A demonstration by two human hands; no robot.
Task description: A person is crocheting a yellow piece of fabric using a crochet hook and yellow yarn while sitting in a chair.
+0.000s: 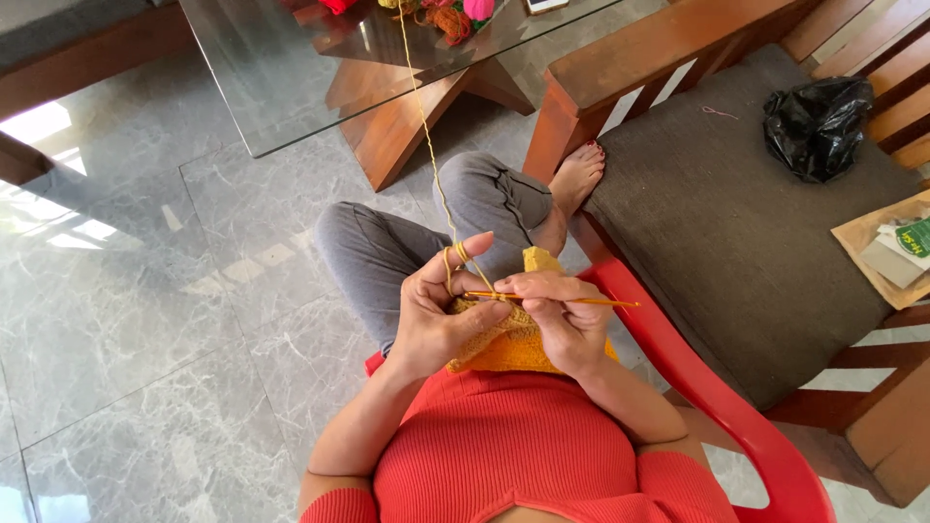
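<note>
Packet (pixel 886 247), tan with green label, lies on cushion (pixel 727 213) beside black bag (pixel 817 113).

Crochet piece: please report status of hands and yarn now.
Left hand pinching yellow crochet piece, yarn looped over finger. Right hand gripping hook. Nothing obstructing.

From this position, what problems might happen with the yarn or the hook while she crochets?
1. The yellow yarn runs taut from the glass table edge to the left hand; a pull may drag the yarn balls off the table.
2. The crochet hook in the right hand has a long end sticking out toward the red chair arm; it might knock against it.
3. The yarn wraps loosely around the left fingers and could slip.
</note>
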